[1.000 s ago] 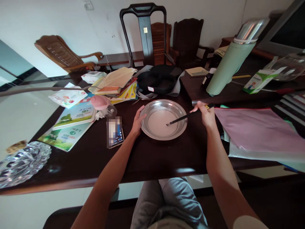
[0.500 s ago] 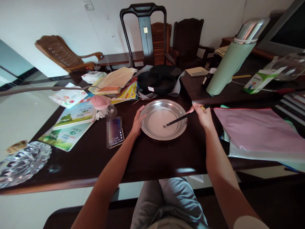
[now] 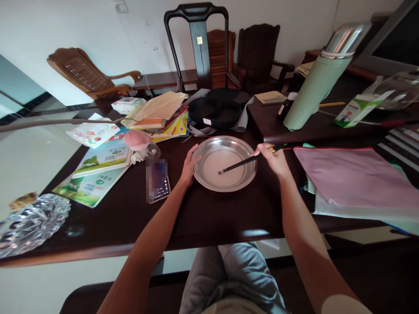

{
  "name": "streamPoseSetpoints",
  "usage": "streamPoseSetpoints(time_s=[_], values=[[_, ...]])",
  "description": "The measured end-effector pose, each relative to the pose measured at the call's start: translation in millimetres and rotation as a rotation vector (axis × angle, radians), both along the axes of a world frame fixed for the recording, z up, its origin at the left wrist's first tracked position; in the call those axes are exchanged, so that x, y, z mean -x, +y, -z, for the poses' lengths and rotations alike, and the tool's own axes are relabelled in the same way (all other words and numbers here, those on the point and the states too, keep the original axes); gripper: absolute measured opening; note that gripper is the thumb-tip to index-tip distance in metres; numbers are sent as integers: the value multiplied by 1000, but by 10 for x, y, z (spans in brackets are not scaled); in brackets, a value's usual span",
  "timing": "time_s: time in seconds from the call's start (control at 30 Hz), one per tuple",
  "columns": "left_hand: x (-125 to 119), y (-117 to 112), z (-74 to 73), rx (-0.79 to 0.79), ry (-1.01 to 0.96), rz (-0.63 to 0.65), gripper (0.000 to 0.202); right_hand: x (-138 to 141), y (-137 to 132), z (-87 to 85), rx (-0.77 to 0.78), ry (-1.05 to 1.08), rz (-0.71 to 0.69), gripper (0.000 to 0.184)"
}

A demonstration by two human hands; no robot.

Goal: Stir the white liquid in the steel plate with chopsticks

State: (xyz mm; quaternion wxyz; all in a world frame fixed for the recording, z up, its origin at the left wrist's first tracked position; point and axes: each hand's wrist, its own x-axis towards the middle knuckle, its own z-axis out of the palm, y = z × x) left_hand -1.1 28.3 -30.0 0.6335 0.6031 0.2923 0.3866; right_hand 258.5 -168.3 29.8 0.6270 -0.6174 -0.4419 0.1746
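A shallow metal plate [image 3: 209,150] with a pale liquid in it sits on the dark wooden table [image 3: 203,213]. My left hand [image 3: 189,167] rests against the plate's left rim, fingers curled on its edge. My right hand [image 3: 274,159] is closed on a pair of dark chopsticks [image 3: 244,162], just past the plate's right rim. The chopstick tips dip into the liquid near the plate's middle.
A phone [image 3: 157,181] lies left of the plate, beside a pink-lidded bottle [image 3: 141,144] and stacked books [image 3: 101,163]. A black bag [image 3: 218,111] sits behind the plate. A green thermos [image 3: 314,87], a pink folder [image 3: 353,179] and a glass ashtray [image 3: 31,224] also stand about.
My right hand has moved left toward the plate, and the chopstick tips have slid left across the liquid. My left hand has stayed on the rim.
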Motion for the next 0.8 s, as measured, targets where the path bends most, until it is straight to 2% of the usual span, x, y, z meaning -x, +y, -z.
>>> streamPoseSetpoints(time_s=[0.1, 0.23, 0.3, 0.37, 0.47, 0.53, 0.7, 0.8], values=[[-4, -8, -8, 15, -8, -7, 66, 25, 24, -3, -7, -48, -14, 56], [2, -11, -13, 26, -21, -4, 66, -105, -20, 34, -93, -1, 181, 56], [6, -7, -10, 20, -16, 2, 66, -136, -34, 44, -118, 44, 211, 58], [8, -2, -5, 15, -11, 2, 65, -102, -23, 40, -95, 57, 148, 59], [5, 3, 1, 15, -7, -2, 65, -2, 21, 23, -14, 3, -19, 56], [3, 6, 6, 17, -7, -4, 65, 18, 35, 21, -3, -41, -52, 54], [10, 20, 22, -4, 6, 11, 68, -134, -24, 52, -100, 14, 189, 56], [10, 25, 29, -5, 12, 0, 68, -136, -34, 48, -101, 56, 170, 59]])
